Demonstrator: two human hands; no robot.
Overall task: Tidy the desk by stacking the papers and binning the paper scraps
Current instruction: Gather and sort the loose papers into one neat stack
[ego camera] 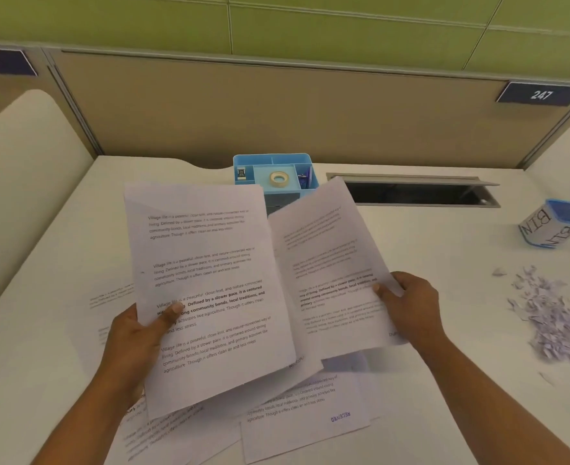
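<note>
Step in hand: gathering the papers, judged from what I hold. Binning has not begun.

Landmark: the blue organiser point(274, 162) at the back of the desk point(428, 250).

My left hand point(136, 333) is raised in front of the organiser and to its left. It pinches the left sheet point(210, 280) at the left edge, thumb pressed on the printed face and the other fingers hidden behind the paper. My right hand point(411, 307) is in front of the organiser and to its right. It pinches the right sheet point(330, 270) at the right edge, thumb on the face and the remaining fingers curled behind. Both forearms reach up from the near edge of the desk. Both sheets are clear of the desk and tilted toward me; the left one overlaps the inner edge of the right one and hides the organiser's front.

The loose sheets point(303, 417) lie flat on the desk nearer to me than the organiser, fanned and overlapping, not squared.

The scraps point(552, 317) lie in a heap well to the organiser's right. The bin point(555, 224) stands beyond the heap, also well right of the organiser.

Next move, in my judgement: bring the two held sheets together with edges matched, then lay them on the loose ones and square the pile. Risk: creasing the paper at the pinch points.
</note>
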